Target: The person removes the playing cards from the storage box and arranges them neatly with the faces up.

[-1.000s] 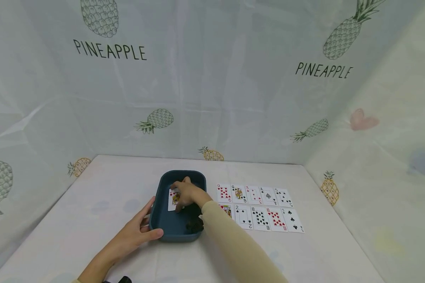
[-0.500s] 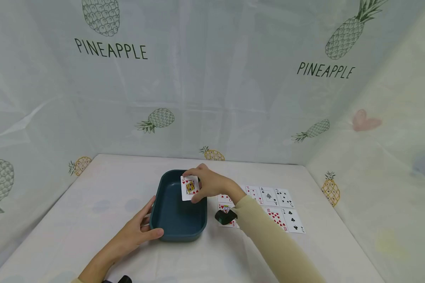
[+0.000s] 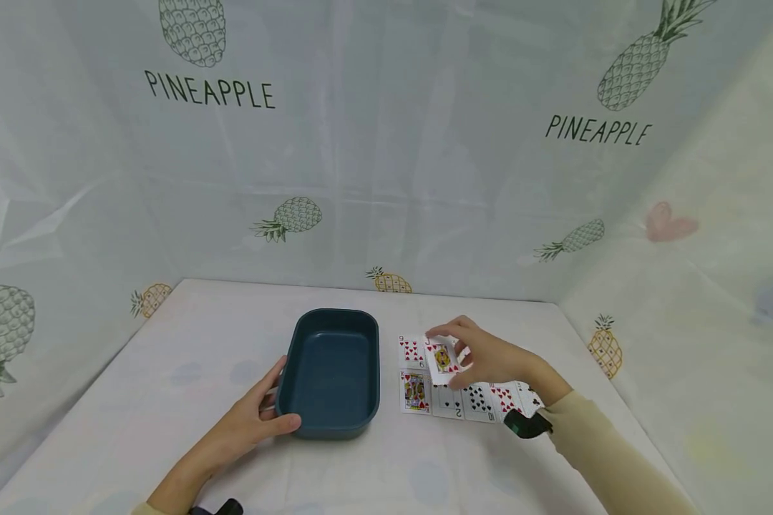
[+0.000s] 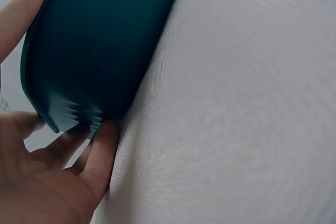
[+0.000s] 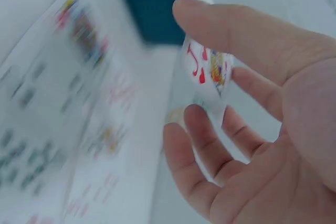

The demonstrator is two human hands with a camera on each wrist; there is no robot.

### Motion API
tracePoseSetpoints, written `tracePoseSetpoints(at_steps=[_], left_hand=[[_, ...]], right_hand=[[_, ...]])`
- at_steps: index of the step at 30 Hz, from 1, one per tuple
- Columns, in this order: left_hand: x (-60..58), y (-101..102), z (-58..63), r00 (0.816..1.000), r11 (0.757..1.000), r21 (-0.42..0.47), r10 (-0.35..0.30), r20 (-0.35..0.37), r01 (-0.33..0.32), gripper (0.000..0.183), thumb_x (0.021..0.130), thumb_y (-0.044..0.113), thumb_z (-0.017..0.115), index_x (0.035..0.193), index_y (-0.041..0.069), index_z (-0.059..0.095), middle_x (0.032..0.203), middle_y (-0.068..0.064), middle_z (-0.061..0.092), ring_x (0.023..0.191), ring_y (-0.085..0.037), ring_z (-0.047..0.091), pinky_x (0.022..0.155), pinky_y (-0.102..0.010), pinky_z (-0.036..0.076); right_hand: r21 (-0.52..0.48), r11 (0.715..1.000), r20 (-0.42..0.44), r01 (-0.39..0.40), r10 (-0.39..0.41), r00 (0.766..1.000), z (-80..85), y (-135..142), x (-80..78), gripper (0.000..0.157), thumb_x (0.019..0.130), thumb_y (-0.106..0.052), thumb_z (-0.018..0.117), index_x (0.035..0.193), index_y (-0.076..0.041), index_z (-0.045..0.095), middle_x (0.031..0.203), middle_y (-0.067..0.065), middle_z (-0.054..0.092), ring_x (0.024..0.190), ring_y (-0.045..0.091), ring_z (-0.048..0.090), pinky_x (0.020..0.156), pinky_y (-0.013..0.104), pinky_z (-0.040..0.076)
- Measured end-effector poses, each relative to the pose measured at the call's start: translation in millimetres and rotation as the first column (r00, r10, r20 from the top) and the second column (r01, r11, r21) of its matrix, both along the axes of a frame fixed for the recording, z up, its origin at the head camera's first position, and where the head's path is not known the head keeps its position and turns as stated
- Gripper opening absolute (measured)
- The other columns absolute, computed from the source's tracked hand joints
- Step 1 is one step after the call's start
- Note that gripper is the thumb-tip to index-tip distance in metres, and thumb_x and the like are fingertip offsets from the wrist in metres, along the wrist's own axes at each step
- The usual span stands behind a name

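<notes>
My right hand pinches a playing card, the jack of hearts, between thumb and fingers. In the right wrist view the card stands tilted under the thumb. It is above two rows of face-up cards on the table, covering part of them. A nine of hearts and a king of hearts show at the left ends of the rows. My left hand grips the left near corner of a dark blue rectangular tray. Its curled fingers press the outer wall, with the thumb at the near side.
More cards of the lower row, including a ten of spades and a ten of hearts, extend rightward beneath the right wrist. A white cloth covers the table. Pineapple-printed sheeting hangs behind and at the sides.
My right hand has lifted the jack of hearts out of the tray and carried it right, over the card rows. The left hand has stayed on the tray.
</notes>
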State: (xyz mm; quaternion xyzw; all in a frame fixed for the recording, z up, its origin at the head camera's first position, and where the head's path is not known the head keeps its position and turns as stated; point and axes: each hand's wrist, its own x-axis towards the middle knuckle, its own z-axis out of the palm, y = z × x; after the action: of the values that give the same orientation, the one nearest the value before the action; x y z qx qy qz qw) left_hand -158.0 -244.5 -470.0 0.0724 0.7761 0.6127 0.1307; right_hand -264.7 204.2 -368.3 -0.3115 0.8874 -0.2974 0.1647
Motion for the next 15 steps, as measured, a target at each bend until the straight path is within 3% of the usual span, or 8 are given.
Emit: tracePoseSetpoints(at_steps=[6, 15], left_hand=[[-0.1, 0, 0.4, 1.000, 1.000, -0.001, -0.009, -0.005, 0.009, 0.103, 0.099, 0.028, 0.078, 0.172, 0.036, 0.007, 0.174, -0.023, 0.016, 0.148, -0.041, 0.047, 0.108, -0.041, 0.053], [0.5, -1, 0.0, 1.000, 1.000, -0.001, -0.018, -0.009, 0.018, 0.102, 0.099, 0.026, 0.077, 0.172, 0.035, 0.006, 0.174, -0.024, 0.014, 0.149, -0.042, 0.045, 0.106, -0.035, 0.053]], right_hand=[[0.023, 0.996, -0.016, 0.085, -0.084, 0.996, -18.4, 66, 9.7, 0.090, 0.082, -0.023, 0.094, 0.158, -0.022, 0.047, 0.141, 0.009, 0.042, 0.116, 0.027, 0.052, 0.096, 0.045, 0.057], [0.074, 0.985, 0.034, 0.158, -0.161, 0.986, -35.8, 147, 15.5, 0.086, 0.084, -0.024, 0.091, 0.158, -0.021, 0.047, 0.145, 0.013, 0.038, 0.119, 0.030, 0.049, 0.092, 0.033, 0.056]])
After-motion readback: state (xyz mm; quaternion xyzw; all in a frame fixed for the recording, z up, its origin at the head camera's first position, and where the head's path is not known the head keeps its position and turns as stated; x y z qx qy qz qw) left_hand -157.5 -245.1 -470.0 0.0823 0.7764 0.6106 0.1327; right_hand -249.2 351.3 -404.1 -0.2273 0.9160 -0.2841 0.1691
